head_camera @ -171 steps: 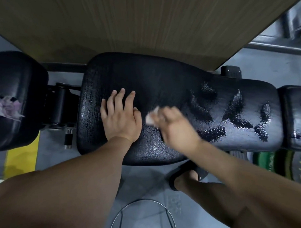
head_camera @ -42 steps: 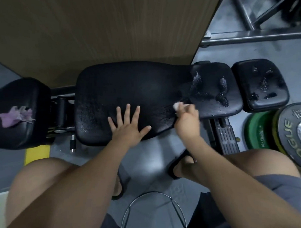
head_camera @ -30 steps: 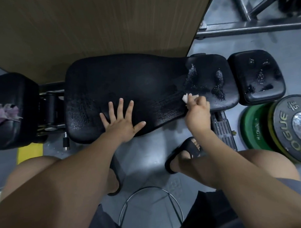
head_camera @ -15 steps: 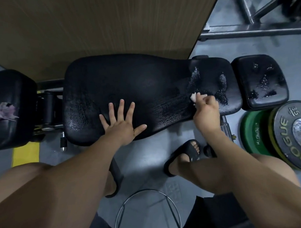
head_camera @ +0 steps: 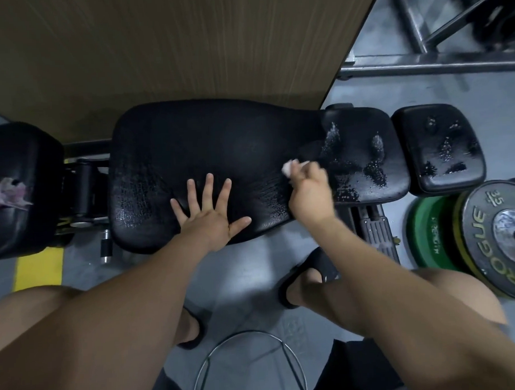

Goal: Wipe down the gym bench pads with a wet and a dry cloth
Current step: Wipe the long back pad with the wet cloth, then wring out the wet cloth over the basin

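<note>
We log the long black bench pad (head_camera: 219,143) lying crosswise in the head view. A small white cloth (head_camera: 287,167) sits on it right of centre, pinched in the curled fingers of the right hand (head_camera: 310,196). Only a tip of the cloth shows past the knuckles. The left hand (head_camera: 210,217) lies flat on the pad near its front edge, fingers spread, holding nothing.

Droplets and wet streaks (head_camera: 351,165) cover the pad's right end, just beyond the cloth. The left part looks cracked and glossy. A smaller pad (head_camera: 437,150) just to the right is also spotted with wet.

A third pad (head_camera: 19,185), cut off at the left edge, bears a crumpled purple cloth (head_camera: 5,190).

Room: grey floor (head_camera: 247,268), wooden panel (head_camera: 158,52) behind the bench, steel frame (head_camera: 421,63) upper right. A green plate (head_camera: 427,235) and a black ROGUE plate (head_camera: 497,239) are at the right, the black one partly cut off.

The right hand is blurred. We cannot tell whether the white cloth is wet or dry.
</note>
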A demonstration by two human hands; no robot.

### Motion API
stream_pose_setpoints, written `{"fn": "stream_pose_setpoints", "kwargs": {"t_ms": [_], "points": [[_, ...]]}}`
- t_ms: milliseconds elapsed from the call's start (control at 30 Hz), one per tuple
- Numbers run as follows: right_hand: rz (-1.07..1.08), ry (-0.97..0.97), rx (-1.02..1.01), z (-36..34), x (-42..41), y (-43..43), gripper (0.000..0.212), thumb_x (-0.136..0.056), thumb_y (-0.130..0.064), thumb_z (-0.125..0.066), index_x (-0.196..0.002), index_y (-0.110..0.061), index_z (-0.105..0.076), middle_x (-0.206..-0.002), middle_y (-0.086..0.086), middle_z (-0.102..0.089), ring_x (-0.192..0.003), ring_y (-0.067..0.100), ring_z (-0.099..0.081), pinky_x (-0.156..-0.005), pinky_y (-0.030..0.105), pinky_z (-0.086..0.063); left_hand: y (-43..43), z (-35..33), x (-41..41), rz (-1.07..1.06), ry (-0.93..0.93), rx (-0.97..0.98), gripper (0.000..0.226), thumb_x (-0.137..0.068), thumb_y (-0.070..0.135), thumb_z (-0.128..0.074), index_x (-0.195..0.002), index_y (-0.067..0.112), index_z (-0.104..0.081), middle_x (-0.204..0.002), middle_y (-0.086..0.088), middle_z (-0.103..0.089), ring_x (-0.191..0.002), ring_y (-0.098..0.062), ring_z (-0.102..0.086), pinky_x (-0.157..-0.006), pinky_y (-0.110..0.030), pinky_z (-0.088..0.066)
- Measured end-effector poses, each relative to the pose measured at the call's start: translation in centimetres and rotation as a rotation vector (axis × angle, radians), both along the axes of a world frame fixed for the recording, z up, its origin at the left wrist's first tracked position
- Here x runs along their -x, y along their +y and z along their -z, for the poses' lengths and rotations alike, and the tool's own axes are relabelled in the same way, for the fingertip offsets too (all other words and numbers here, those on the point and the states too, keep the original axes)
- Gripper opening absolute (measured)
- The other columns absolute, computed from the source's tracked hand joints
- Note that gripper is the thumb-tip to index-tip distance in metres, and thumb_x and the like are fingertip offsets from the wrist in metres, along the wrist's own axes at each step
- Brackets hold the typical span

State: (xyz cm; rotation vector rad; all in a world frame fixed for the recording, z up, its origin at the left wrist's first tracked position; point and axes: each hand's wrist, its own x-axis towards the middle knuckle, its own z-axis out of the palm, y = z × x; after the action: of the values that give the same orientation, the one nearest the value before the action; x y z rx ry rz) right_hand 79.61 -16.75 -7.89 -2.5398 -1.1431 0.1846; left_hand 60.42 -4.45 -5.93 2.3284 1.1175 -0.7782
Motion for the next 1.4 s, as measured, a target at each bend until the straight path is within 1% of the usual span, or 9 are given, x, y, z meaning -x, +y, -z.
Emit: {"fn": "stream_pose_setpoints", "kwargs": {"t_ms": [133,267,400,600,833,933,1067,1200,1400], "points": [[-0.256,0.145,-0.002,-1.3,5.2,0.6,0.056,-0.088,0.002,-0.056,-0.144,-0.006,-0.056,-0.112,0.019,-0.052,-0.099,0.040,-0.050,-0.086,0.039,-0.051,0.3,-1.2,0.3,-0.003,-0.026,0.044,0.098,-0.083,0.089,-0.032,-0.144,0.051,0.036,-0.149,0.012,0.053,-0.140,-0.030,0.048,-0.110,-0.068,0.020],[-0.165,0.553,-0.046,-5.0,5.8,0.8,0.035,-0.101,-0.003,-0.054,-0.134,-0.006,-0.066,-0.107,0.009,-0.049,-0.096,0.013,-0.054,-0.084,-0.002,-0.035,1.2,-3.1,3.5,-0.090,-0.282,0.079,0.081,-0.094,0.058,-0.056,-0.159,0.045,-0.010,-0.169,0.013,0.009,-0.155,-0.019,0.017,-0.123,-0.052,0.007],[-0.125,0.848,-0.024,-8.5,7.4,1.9,0.022,-0.098,-0.009,-0.062,-0.119,-0.012,-0.068,-0.076,0.001,-0.060,-0.049,0.005,-0.051,-0.052,0.022,-0.044,1.6,-6.8,8.1,-0.209,-0.625,0.076,0.069,-0.095,0.026,-0.065,-0.156,0.028,-0.032,-0.158,0.000,-0.035,-0.147,-0.022,-0.027,-0.118,-0.028,-0.025],[-0.304,1.139,-0.147,-16.0,14.6,5.0,0.036,-0.087,0.002,-0.076,-0.091,-0.017,-0.046,-0.085,0.011,-0.062,-0.075,0.020,-0.060,-0.066,0.029,-0.047,1.2,-14.6,14.1,-0.042,-0.758,-0.051,0.060,-0.091,0.016,-0.066,-0.147,0.027,-0.048,-0.140,0.005,-0.051,-0.123,-0.012,-0.052,-0.106,-0.027,-0.042],[-0.655,0.985,-0.038,-23.0,24.3,8.3,0.019,-0.094,-0.017,-0.074,-0.106,-0.002,-0.069,-0.082,0.008,-0.064,-0.074,0.018,-0.055,-0.063,0.026,-0.046,1.4,-19.9,25.1,-0.346,-0.940,-0.428,0.022,-0.093,0.008,-0.057,-0.108,0.014,-0.071,-0.098,0.003,-0.073,-0.094,-0.007,-0.062,-0.089,-0.023,-0.044],[-0.686,1.063,-0.117,-25.2,29.5,10.6,0.008,-0.094,-0.006,-0.070,-0.090,0.000,-0.067,-0.075,0.011,-0.065,-0.070,0.021,-0.061,-0.069,0.033,-0.055,1.4,-20.9,29.7,-0.595,-0.983,-0.392,0.023,-0.097,0.019,-0.050,-0.106,0.017,-0.070,-0.096,0.003,-0.074,-0.098,-0.005,-0.062,-0.108,-0.027,-0.041],[-0.673,1.146,-0.208,-26.2,37.1,13.4,0.005,-0.093,0.001,-0.067,-0.089,0.001,-0.065,-0.075,0.012,-0.065,-0.076,0.024,-0.068,-0.079,0.042,-0.063,0.6,-22.4,35.1,-0.915,-1.148,-0.033,0.022,-0.101,0.021,-0.046,-0.111,0.018,-0.065,-0.106,-0.006,-0.074,-0.098,-0.016,-0.072,-0.091,-0.037,-0.060],[-0.733,1.223,-0.182,-26.7,42.8,14.2,0.005,-0.091,0.001,-0.070,-0.089,0.001,-0.066,-0.074,0.014,-0.065,-0.067,0.018,-0.067,-0.068,0.032,-0.060,-0.7,-23.3,40.9,-0.855,-1.143,-0.113,0.032,-0.082,0.043,-0.066,-0.111,0.032,-0.063,-0.109,-0.001,-0.073,-0.100,-0.010,-0.066,-0.099,-0.042,-0.054],[-1.076,0.766,-0.030,-27.0,48.2,14.6,0.027,-0.093,-0.035,-0.069,-0.084,-0.010,-0.076,-0.075,-0.002,-0.070,-0.070,0.007,-0.060,-0.071,0.034,-0.054,-2.5,-24.3,47.9,-0.989,-1.047,-0.193,0.015,-0.101,0.009,-0.050,-0.097,0.013,-0.065,-0.087,-0.009,-0.069,-0.075,-0.018,-0.067,-0.090,-0.050,-0.059]]}}
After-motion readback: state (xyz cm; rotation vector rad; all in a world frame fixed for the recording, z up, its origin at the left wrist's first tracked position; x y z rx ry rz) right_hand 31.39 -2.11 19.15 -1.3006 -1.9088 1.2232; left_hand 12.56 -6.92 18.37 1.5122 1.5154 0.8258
